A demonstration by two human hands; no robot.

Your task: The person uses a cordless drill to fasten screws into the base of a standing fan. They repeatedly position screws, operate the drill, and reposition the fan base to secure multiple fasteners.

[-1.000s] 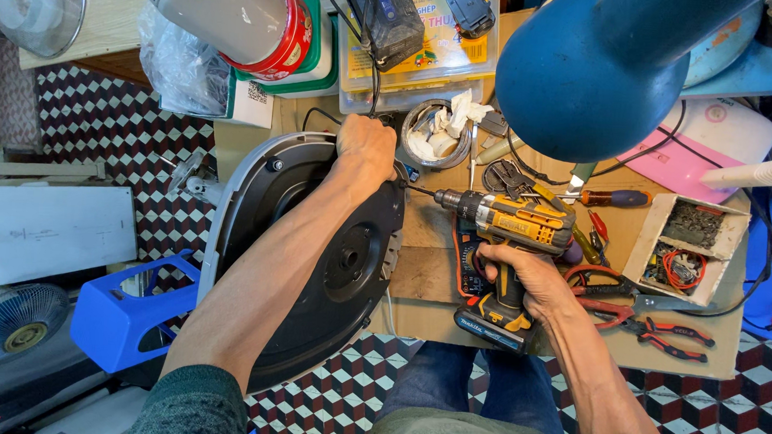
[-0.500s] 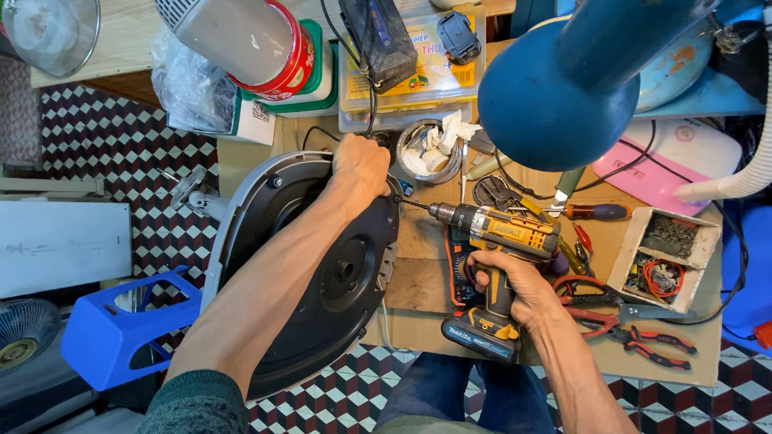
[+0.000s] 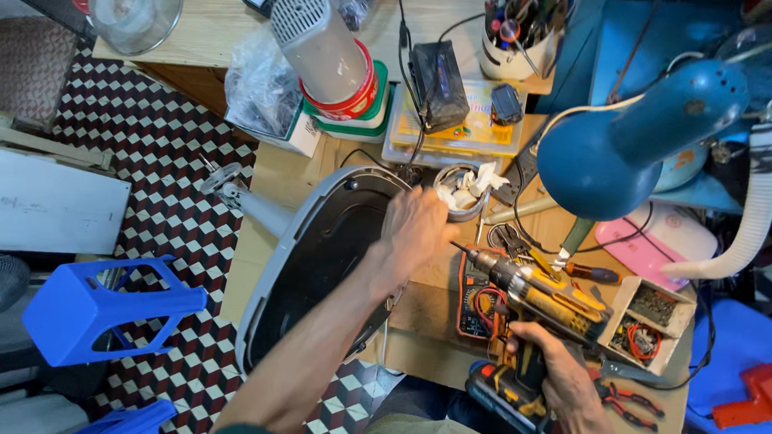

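Gripped by right hand (image 3: pixel 561 381), yellow-black drill (image 3: pixel 534 306) seemingly touches grey housing (image 3: pixel 315 249).

Repair workshop — cluttered bench (image 3: pixel 416 331), pliers (image 3: pixel 625 399), screw tray (image 3: pixel 650 320)

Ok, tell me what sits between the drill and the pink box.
In the head view, between the drill and the pink box lie a red-handled screwdriver and the blue lamp's stem.
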